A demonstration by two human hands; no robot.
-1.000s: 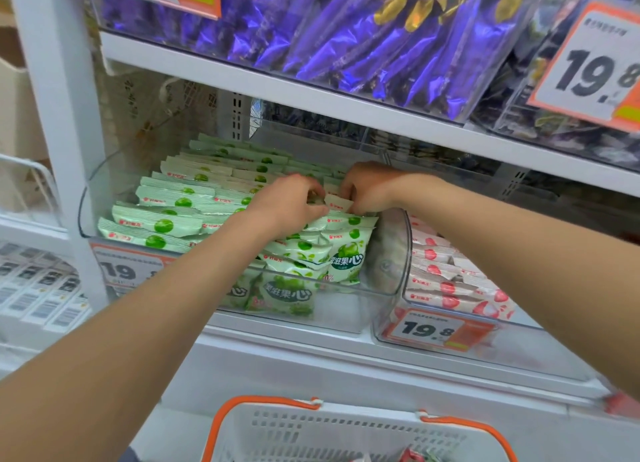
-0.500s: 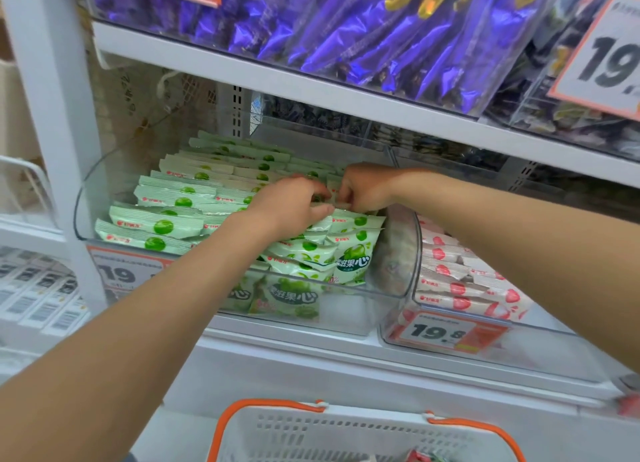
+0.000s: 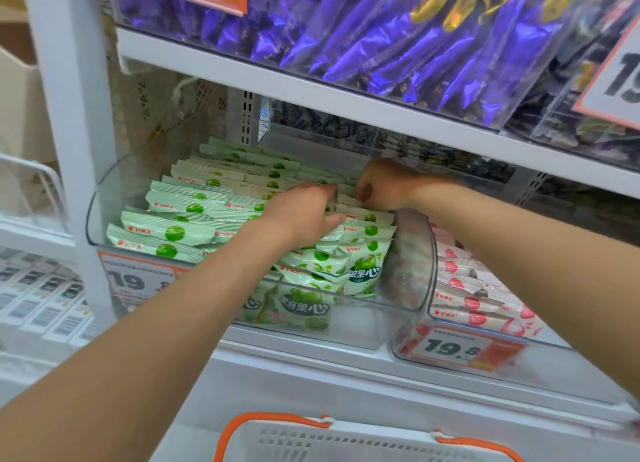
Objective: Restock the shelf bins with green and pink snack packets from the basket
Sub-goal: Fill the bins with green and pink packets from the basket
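Observation:
Green snack packets (image 3: 180, 233) stand in rows in a clear shelf bin (image 3: 92, 215) on the middle shelf. My left hand (image 3: 304, 215) lies on the right-hand row, its fingers stretched out and pressing on the packet tops. Just behind it, my right hand (image 3: 381, 186) has its fingers curled and pinches the tops of green packets at the back of that row. Pink snack packets (image 3: 464, 285) fill the neighbouring clear bin (image 3: 429, 309) to the right. The white basket (image 3: 346, 441) with orange handles shows at the bottom edge; its contents are out of view.
A shelf (image 3: 311, 90) with purple packets (image 3: 398, 28) hangs low over the bins. Price tags (image 3: 453, 347) sit on the bin fronts. A white upright post (image 3: 65, 115) bounds the shelf on the left.
Both hands have stayed in the green bin. The left hand's fingers have straightened over the packet tops, and the right hand has shifted slightly further back.

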